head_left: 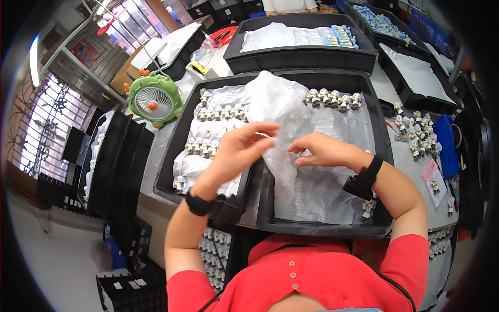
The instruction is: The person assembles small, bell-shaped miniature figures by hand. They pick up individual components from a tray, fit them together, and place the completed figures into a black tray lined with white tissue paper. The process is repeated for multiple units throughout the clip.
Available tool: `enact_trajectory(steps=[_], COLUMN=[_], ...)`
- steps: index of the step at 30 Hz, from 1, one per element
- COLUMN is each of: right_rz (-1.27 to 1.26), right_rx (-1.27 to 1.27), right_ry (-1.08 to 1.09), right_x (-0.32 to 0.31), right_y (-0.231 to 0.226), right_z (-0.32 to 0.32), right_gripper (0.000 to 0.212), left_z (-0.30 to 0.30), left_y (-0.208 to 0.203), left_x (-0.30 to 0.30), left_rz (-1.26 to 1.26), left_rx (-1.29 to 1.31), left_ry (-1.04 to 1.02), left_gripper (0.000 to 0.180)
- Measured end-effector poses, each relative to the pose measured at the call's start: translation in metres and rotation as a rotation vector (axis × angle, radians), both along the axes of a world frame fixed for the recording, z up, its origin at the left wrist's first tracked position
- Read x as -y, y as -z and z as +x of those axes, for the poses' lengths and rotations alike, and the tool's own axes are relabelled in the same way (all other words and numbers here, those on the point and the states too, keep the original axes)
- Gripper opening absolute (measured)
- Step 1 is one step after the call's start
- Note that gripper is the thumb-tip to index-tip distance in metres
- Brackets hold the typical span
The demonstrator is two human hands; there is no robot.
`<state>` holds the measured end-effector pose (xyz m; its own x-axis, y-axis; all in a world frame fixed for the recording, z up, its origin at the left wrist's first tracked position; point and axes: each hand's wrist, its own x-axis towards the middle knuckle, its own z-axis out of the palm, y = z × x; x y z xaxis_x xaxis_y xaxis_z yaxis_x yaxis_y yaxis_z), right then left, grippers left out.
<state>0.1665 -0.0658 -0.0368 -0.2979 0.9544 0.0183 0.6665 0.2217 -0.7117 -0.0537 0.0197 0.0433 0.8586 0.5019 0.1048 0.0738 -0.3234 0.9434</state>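
Observation:
A crumpled translucent plastic sheet (280, 104) rises between my hands and hangs over the inner edges of two black trays. My left hand (244, 148) has a fold of it between thumb and fingers, above the left tray (169, 171). To its right, my right hand (327, 151) hovers over the right tray (325, 227), fingers curled and thumb apart, with nothing visible in them. Small white-headed figurines (221, 113) stand in rows between white liners in the left tray. A further row of figurines (332, 99) lines the far end of the right tray.
A green fan (153, 99) stands left of the trays. Loose figurines (416, 130) cluster on the table at right, near a blue container (447, 143). Behind is another black tray (301, 63) with blue figurines. Stacked black trays (112, 161) stand at left.

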Motion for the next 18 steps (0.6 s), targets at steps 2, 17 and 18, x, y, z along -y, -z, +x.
enact_trajectory(steps=[2,17,18], right_rz=[0.022,0.346,0.341], right_rx=[0.018,0.13,0.148], right_ry=[0.044,0.617,0.596], right_x=[0.0,-0.015,-0.015], right_y=[0.0,0.059,0.052], right_z=[0.004,0.06,0.059], right_gripper=[0.04,0.041,0.036], left_z=[0.021,0.037,0.036], left_y=[0.008,0.052,0.054], left_x=[0.016,-0.004,-0.004], left_rz=[-0.129,-0.573,-0.56], left_rx=[0.101,0.169,0.165], left_ry=[0.12,-0.005,0.002], left_gripper=[0.029,0.024,0.025])
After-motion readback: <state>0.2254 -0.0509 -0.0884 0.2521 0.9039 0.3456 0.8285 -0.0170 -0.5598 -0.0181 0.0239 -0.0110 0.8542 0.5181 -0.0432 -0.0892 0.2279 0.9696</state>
